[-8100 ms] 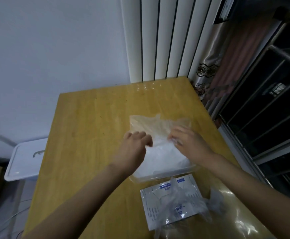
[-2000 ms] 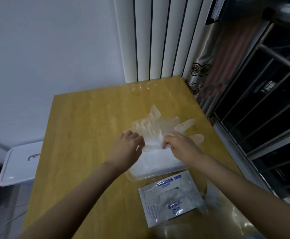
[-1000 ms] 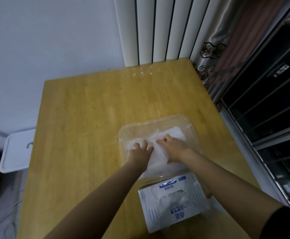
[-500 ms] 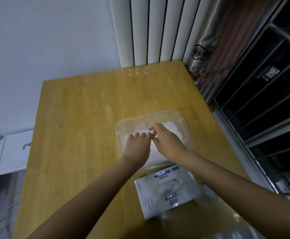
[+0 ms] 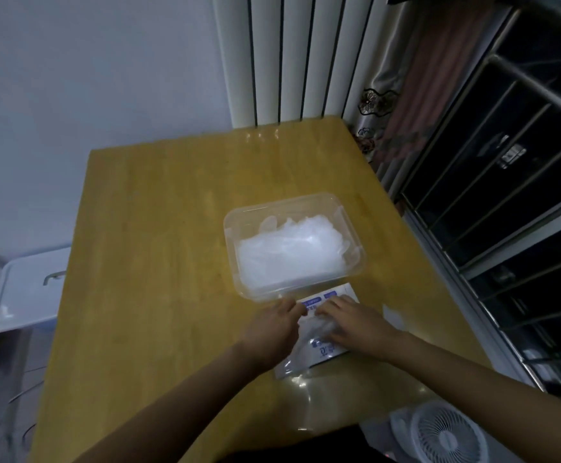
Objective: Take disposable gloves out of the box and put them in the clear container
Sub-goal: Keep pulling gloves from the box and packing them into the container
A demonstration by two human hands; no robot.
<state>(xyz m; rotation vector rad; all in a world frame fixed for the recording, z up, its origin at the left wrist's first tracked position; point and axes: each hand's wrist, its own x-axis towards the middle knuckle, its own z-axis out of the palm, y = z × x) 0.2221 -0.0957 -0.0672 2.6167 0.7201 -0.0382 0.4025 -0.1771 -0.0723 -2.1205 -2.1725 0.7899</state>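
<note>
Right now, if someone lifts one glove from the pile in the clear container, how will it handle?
Probably floppy: the gloves lie crumpled, with a loose fingertip curling up at the back. Likely very light, being thin translucent film. Several may cling and lift together, since they sit in the clear container as one heap.

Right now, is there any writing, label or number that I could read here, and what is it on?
Nothing here reads clearly enough to quote.
Glove box, two blue labels along its far edge: print too small and blurred to read.
Glove box, blue print toward its near edge: blurred, unreadable.
Clear container, fan, white lid: no text visible.
</note>
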